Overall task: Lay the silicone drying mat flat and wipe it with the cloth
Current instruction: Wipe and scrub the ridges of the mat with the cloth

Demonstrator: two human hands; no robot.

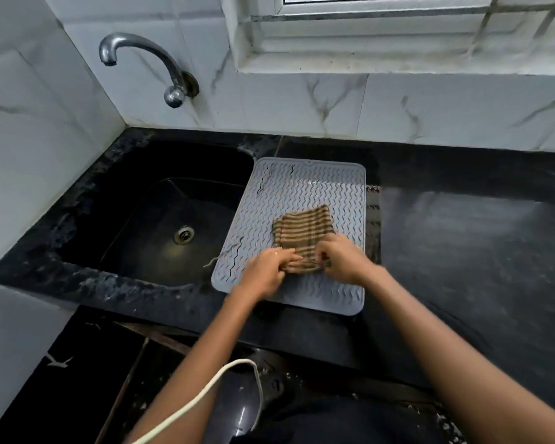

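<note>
A grey silicone drying mat [302, 187] with a raised wavy pattern lies flat on the black counter, its left edge overhanging the sink. A folded brown striped cloth [303, 227] rests on the mat's middle. My left hand [265, 270] grips the cloth's near left corner with curled fingers. My right hand [343, 257] pinches the near right corner. Both hands sit over the near half of the mat. A loose thread trails from the cloth off the mat's left edge.
A black sink [173, 219] with a metal drain lies left of the mat. A chrome tap [141, 56] sticks out of the marble wall above it. The black counter [462, 245] runs to the right. A white cable [205, 398] hangs below.
</note>
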